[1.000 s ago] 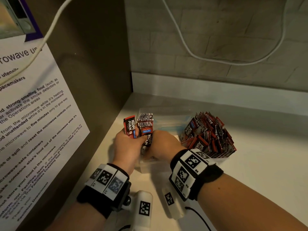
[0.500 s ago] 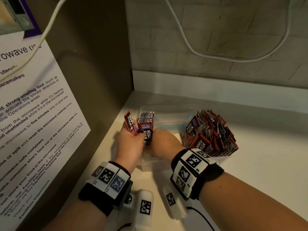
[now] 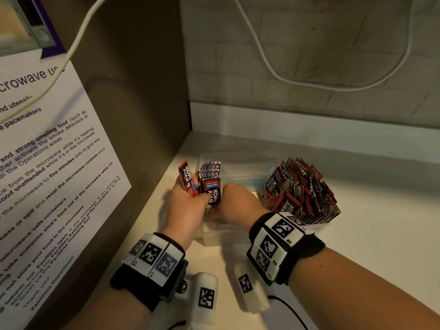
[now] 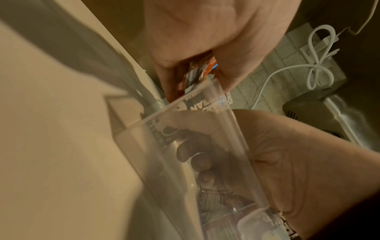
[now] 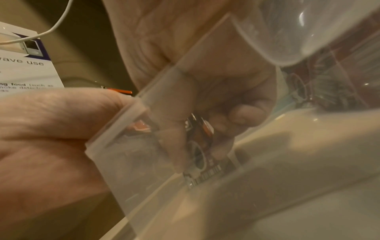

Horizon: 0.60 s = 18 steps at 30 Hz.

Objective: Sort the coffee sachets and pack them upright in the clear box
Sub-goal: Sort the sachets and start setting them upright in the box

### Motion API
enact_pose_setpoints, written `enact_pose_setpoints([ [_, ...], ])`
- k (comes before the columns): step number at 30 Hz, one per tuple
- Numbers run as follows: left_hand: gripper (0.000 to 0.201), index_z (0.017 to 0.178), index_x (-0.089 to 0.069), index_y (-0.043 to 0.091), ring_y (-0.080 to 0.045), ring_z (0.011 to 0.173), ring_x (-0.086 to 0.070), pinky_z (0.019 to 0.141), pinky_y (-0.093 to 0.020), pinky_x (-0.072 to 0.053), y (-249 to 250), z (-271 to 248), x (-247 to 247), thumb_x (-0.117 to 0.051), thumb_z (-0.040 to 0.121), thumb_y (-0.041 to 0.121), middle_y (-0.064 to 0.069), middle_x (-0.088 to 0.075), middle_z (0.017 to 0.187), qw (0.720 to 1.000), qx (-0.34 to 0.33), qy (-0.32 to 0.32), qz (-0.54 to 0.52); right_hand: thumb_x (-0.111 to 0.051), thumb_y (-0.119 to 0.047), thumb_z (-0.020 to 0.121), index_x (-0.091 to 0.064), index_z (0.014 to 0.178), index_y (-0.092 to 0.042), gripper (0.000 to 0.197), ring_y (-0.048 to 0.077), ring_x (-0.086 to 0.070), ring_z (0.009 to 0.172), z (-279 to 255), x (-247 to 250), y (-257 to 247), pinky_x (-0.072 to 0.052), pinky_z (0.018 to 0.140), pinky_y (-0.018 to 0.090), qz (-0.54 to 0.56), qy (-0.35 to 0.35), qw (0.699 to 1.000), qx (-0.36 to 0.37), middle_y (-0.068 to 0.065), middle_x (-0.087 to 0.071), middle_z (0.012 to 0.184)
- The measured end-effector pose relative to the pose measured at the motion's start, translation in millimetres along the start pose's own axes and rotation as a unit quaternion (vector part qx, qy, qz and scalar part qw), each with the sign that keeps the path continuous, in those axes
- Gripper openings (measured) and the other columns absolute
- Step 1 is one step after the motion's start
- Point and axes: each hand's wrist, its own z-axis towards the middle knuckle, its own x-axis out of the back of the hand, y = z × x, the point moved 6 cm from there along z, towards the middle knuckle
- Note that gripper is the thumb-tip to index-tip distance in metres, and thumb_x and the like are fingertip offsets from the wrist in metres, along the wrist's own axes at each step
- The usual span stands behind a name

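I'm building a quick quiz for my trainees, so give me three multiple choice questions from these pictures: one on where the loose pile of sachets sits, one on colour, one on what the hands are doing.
1. Where is the pile of loose coffee sachets?
A. At the right end of the clear box
B. On the microwave notice
C. On the floor

2. What is the main colour of the sachets' printed front?
A. Green
B. Red and black
C. Yellow

3. What are the hands doing?
A. Both lie flat on the counter
B. Only the right hand holds anything
C. The left hand grips one sachet while both hands hold a bundle of sachets at the box's left end

Key: 1 A, the heap stands at that end in the head view; 2 B, red and black fronts show; 3 C, the right hand meets the left at the bundle.
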Motion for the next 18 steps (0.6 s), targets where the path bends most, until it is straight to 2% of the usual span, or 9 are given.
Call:
enact_pose_setpoints([
  [3, 0.037, 0.093, -0.056, 0.012, -0.012, 0.078, -0.064, 0.075, -0.030, -0.053, 1, -1, 0, -0.058, 0.074, -0.021, 0.000, -0.066, 0.082, 1.000, -0.005, -0.008, -0.013, -0.081, -0.031, 0.068, -0.041, 0.065, -0.022, 0.041, 0.018, -0.054, 0.077, -4, 6, 1, -0.043, 0.066, 0.027, 0.013, 0.004, 1.000, -0.012, -0.006, -0.047, 0.068],
  [5, 0.043, 0.118, -0.054, -0.004, -0.008, 0.086, -0.067, 0.071, -0.019, -0.055, 1, 0, -2, -0.057, 0.078, -0.020, -0.005, -0.069, 0.104, 0.999, 0.009, -0.022, -0.041, -0.083, -0.034, 0.065, -0.040, 0.067, -0.022, 0.044, 0.019, -0.055, 0.079, -5, 11, 2, -0.044, 0.068, 0.028, 0.013, 0.011, 1.000, -0.015, -0.006, -0.047, 0.070],
  [7, 0.045, 0.130, -0.050, -0.004, 0.003, 0.089, -0.065, 0.070, -0.013, -0.052, 2, 2, -1, -0.060, 0.086, -0.006, 0.002, -0.066, 0.110, 0.996, 0.020, -0.018, -0.080, -0.084, -0.037, 0.065, -0.042, 0.069, -0.021, 0.045, 0.019, -0.056, 0.080, -7, 16, 3, -0.045, 0.069, 0.028, 0.015, 0.014, 1.000, -0.015, -0.004, -0.050, 0.074],
  [9, 0.037, 0.122, -0.059, 0.007, -0.003, 0.099, -0.062, 0.077, -0.022, -0.048, 9, 2, 6, -0.059, 0.092, 0.029, 0.002, -0.065, 0.106, 0.996, 0.033, 0.009, -0.088, -0.083, -0.041, 0.065, -0.047, 0.076, -0.018, 0.044, 0.017, -0.056, 0.081, -11, 23, 4, -0.045, 0.069, 0.028, 0.033, 0.029, 0.999, -0.014, -0.004, -0.053, 0.079],
  [10, 0.036, 0.108, -0.064, 0.015, -0.008, 0.097, -0.061, 0.078, -0.028, -0.045, 12, 2, 11, -0.053, 0.092, 0.045, 0.002, -0.065, 0.100, 0.993, 0.037, 0.027, -0.107, -0.081, -0.043, 0.067, -0.051, 0.083, -0.019, 0.042, 0.015, -0.056, 0.079, -13, 29, 5, -0.046, 0.068, 0.027, 0.057, 0.056, 0.997, -0.011, -0.005, -0.053, 0.080],
  [11, 0.036, 0.093, -0.062, 0.020, -0.010, 0.086, -0.059, 0.074, -0.030, -0.042, 16, 2, 17, -0.043, 0.094, 0.050, 0.005, -0.063, 0.090, 0.988, 0.037, 0.043, -0.146, -0.077, -0.043, 0.071, -0.054, 0.088, -0.019, 0.038, 0.012, -0.056, 0.074, -16, 37, 4, -0.047, 0.064, 0.025, 0.094, 0.098, 0.991, -0.004, -0.005, -0.054, 0.079],
  [13, 0.040, 0.079, -0.053, 0.022, -0.009, 0.064, -0.047, 0.063, -0.027, -0.036, 26, 3, 23, -0.031, 0.099, 0.048, 0.007, -0.054, 0.075, 0.969, 0.023, 0.044, -0.244, -0.071, -0.038, 0.078, -0.056, 0.079, -0.018, 0.025, 0.006, -0.052, 0.057, -23, 53, 1, -0.040, 0.051, 0.019, 0.186, 0.189, 0.964, 0.034, -0.006, -0.055, 0.068],
  [15, 0.042, 0.076, -0.050, 0.022, -0.010, 0.058, -0.040, 0.060, -0.026, -0.031, 34, 4, 24, -0.025, 0.101, 0.045, 0.005, -0.047, 0.070, 0.956, 0.009, 0.011, -0.293, -0.070, -0.030, 0.080, -0.056, 0.069, -0.017, 0.022, 0.006, -0.046, 0.050, -28, 61, -6, -0.038, 0.051, 0.021, 0.251, 0.227, 0.937, 0.082, -0.007, -0.053, 0.060],
  [18, 0.045, 0.078, -0.047, 0.022, -0.009, 0.057, -0.036, 0.057, -0.026, -0.028, 46, 4, 22, -0.018, 0.100, 0.047, 0.005, -0.042, 0.069, 0.953, -0.009, -0.037, -0.301, -0.076, -0.023, 0.077, -0.062, 0.075, -0.012, 0.018, 0.010, -0.045, 0.055, -34, 59, -28, -0.039, 0.057, 0.027, 0.339, 0.161, 0.913, 0.156, -0.003, -0.051, 0.059],
])
